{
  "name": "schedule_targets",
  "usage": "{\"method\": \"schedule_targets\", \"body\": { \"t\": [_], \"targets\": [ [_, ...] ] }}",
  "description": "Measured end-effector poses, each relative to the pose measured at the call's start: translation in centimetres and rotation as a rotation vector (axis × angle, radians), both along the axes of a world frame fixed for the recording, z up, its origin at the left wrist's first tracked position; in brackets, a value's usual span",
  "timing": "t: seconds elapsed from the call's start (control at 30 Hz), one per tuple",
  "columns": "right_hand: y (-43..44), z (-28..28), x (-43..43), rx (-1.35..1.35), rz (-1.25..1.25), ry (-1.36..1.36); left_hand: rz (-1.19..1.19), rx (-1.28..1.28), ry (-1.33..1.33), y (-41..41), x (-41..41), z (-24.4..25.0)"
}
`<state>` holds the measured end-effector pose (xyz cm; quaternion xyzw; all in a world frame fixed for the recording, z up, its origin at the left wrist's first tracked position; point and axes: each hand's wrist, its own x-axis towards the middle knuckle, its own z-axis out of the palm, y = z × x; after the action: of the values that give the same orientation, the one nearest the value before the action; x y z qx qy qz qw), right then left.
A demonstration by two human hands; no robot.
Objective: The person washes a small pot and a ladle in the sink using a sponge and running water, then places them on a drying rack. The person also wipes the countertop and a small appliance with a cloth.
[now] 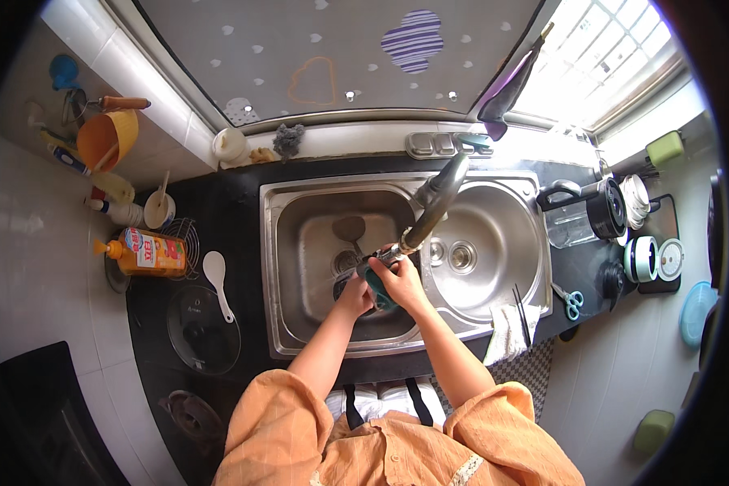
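Both of my hands meet under the spout of the metal faucet [440, 203], above the left basin of the stainless-steel sink [303, 261]. My right hand [401, 282] grips a dark green item [379, 290], perhaps a cup or bowl, near the faucet's end. My left hand [357, 296] is at the lower left of that item; its fingers are partly hidden, so its hold is unclear. A dark ladle or spatula [348, 229] lies in the basin near the drain, its lower part hidden behind my hands.
Left on the black counter are a white rice paddle [215, 273], a glass lid [203, 331] and an orange pump bottle [152, 252]. Right of the round basin stand a glass pitcher [571, 222] and scissors [572, 304]. A white cloth [505, 334] with chopsticks [522, 316] overlaps the sink's front edge.
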<state>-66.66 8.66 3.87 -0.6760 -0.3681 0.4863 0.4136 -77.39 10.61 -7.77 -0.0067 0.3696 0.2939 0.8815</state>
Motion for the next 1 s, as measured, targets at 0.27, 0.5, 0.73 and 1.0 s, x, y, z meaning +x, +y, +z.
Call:
{"method": "schedule_targets", "body": {
  "t": [0.27,0.5,0.73,1.0],
  "targets": [
    [1.8,0.3,1.0,0.179,-0.007,-0.527,-0.115,-0.328,-0.105,-2.1,-6.3,6.9],
    [1.6,0.6,1.5,0.133,0.087,-0.455,-0.363,-0.162,0.296,-4.4,-10.7,10.3],
    [1.0,1.8,2.8,0.024,0.229,-0.172,-1.133,1.221,1.637,-7.1,-15.2,13.1],
    [1.0,-0.1,1.2,0.158,0.100,-0.309,-1.118,1.270,1.650,-8.3,-17.2,12.2]
  ]
}}
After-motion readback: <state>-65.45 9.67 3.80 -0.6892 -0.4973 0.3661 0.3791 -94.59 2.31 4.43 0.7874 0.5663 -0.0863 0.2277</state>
